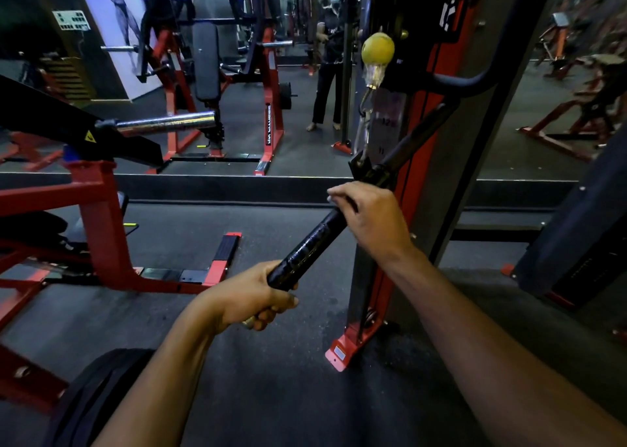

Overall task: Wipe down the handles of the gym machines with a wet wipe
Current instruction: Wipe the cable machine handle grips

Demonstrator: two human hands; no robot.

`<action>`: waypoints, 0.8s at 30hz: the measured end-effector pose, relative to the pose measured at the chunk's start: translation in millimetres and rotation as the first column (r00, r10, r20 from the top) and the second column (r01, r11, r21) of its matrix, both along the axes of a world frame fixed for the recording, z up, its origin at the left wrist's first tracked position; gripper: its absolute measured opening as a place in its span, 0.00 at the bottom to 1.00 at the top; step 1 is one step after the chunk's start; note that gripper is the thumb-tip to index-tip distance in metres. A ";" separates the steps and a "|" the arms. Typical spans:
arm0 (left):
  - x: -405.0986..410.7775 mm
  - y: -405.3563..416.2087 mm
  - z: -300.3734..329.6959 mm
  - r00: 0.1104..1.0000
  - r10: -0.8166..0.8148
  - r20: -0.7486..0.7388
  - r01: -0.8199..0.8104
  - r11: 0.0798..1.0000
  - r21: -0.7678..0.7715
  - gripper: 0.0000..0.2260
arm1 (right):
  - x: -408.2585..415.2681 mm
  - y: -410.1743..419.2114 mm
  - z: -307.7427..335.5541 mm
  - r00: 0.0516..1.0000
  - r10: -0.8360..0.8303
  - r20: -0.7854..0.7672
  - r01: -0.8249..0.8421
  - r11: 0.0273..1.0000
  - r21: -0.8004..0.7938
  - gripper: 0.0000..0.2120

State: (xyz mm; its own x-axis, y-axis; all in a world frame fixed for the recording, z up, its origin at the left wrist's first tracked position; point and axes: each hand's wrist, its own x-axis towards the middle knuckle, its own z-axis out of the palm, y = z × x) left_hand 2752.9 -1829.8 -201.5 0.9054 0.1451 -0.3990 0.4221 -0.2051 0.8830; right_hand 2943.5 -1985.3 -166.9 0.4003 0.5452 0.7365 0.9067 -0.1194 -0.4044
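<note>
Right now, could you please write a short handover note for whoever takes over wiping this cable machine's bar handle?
Left hand grips the near end of the black bar handle, steadying it.
Right hand is curled round the bar further up, near the cable clip; a wet wipe may be under its fingers, but none shows clearly.
The bar hangs tilted from the cable below the yellow ball stop.
Done: cannot tell how much is wiped, though the mid grip looks shiny.
Left: finish this bar, then the other machines' handles.

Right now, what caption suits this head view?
Both hands, left hand and right hand, grip a black cable-machine bar handle facing a gym mirror.
</note>
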 end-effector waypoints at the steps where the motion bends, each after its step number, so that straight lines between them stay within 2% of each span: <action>1: -0.1 1.3 0.4 1.000 0.001 -0.006 -0.001 1.000 0.002 0.12 | -7.1 4.2 -1.1 1.000 0.018 -0.005 -0.018 0.999 -0.039 0.07; 5: -1.4 1.6 -2.7 1.000 -0.003 -0.012 0.003 1.000 0.008 0.12 | -17.6 -14.2 -9.8 0.990 0.115 0.079 -0.102 0.983 -0.154 0.08; 10: 0.0 0.7 -4.2 1.000 -0.002 0.003 0.002 1.000 0.007 0.11 | 14.2 -18.4 3.2 0.999 -0.036 0.008 0.036 0.999 -0.011 0.08; 15: -1.4 1.0 0.2 1.000 -0.017 -0.018 0.017 1.000 0.010 0.11 | -20.4 -10.0 -12.5 0.995 0.077 0.069 -0.071 0.994 -0.084 0.09; 18: -1.1 -1.0 -1.2 1.000 -0.016 -0.017 0.016 1.000 0.013 0.11 | -11.1 -23.0 -11.6 0.994 0.075 0.080 -0.069 0.995 -0.073 0.10; 21: 0.3 1.6 5.4 1.000 -0.010 -0.020 0.012 0.995 0.096 0.11 | 6.4 -26.2 0.6 0.999 0.026 0.025 -0.025 0.999 -0.025 0.09; 24: 2.2 10.5 28.4 0.998 -0.027 -0.063 0.045 0.954 0.295 0.11 | 6.9 -22.3 8.9 1.000 0.017 0.015 -0.017 1.000 -0.016 0.08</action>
